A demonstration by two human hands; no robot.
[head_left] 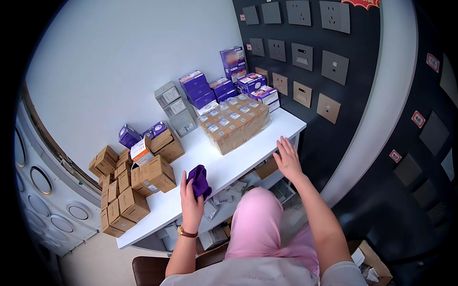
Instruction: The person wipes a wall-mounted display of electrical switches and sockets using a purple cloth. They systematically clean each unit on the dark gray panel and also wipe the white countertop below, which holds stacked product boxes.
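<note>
A crumpled purple cloth [199, 181] is in my left hand [192, 204], held up at the front edge of the white table [195, 145]. Its fingers run along the cloth's left side, and part of the grip is hidden. My right hand [288, 161] is open and empty, its fingers stretched out over the table's right front edge. Beyond the hands, a plastic-wrapped block of brown boxes [241, 133] sits on the tabletop. To the left of my left hand stand several small brown cartons [131, 204], stacked along the table's left end.
Purple boxes [194, 86] and grey boxes [174, 107] are stacked against the wall. An orange-and-white box [141, 151] rests among the cartons. Below the tabletop, a shelf [231, 204] holds small packages. Socket panels [299, 13] cover the dark wall at right. An open carton [374, 260] stands lower right.
</note>
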